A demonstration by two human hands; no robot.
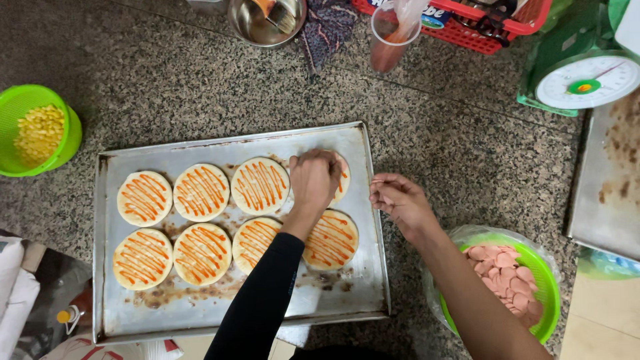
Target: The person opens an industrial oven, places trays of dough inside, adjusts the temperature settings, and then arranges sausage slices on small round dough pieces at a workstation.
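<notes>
A metal baking tray (227,313) on a speckled stone counter holds several round dough bases (202,192) striped with orange and white sauce, in two rows. My left hand (313,179), in a black sleeve, reaches over the tray and rests fingers-down on the top-right base (343,180), mostly covering it. My right hand (400,200) hovers just off the tray's right edge, fingers pinched together; whether it holds anything is unclear. A green bowl of pink sausage slices (507,280) sits below my right arm.
A green bowl of corn kernels (39,130) stands at the left. At the back are a steel bowl with a brush (267,20), a plastic cup of red sauce (390,37) and a red basket (467,27). A green kitchen scale (587,80) and another tray (610,180) lie right.
</notes>
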